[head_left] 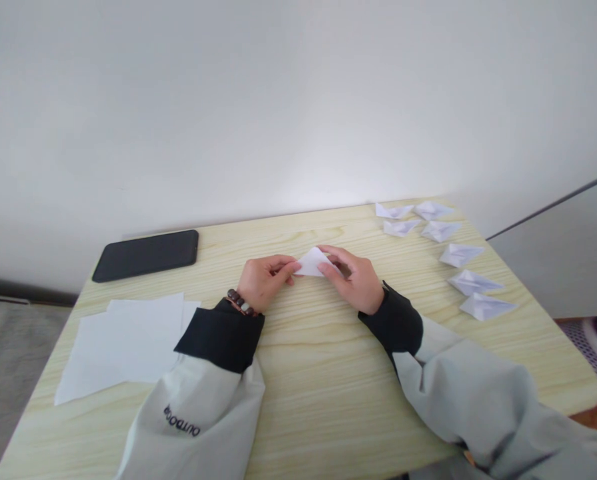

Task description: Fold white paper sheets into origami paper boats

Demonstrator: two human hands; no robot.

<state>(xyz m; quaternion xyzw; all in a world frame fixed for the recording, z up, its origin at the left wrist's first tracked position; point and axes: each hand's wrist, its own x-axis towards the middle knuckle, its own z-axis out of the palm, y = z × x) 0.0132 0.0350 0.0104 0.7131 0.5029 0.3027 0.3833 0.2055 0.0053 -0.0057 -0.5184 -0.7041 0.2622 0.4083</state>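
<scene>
Between my two hands is a small piece of folded white paper [311,262], roughly triangular with its point away from me. My left hand [267,280] pinches its left corner between thumb and fingers. On the right side, my right hand [353,275] grips the paper with the thumb on its near face and the fingers behind. My fingers cover both ends of the paper, so its full shape is partly hidden. A bead bracelet [241,303] circles my left wrist.
Several folded paper boats [462,255] stand along the table's right side and far right corner. White paper sheets [123,343] overlap at the left. A black phone [147,255] lies at the far left of the wooden table [308,393]. A white wall [288,107] rises behind.
</scene>
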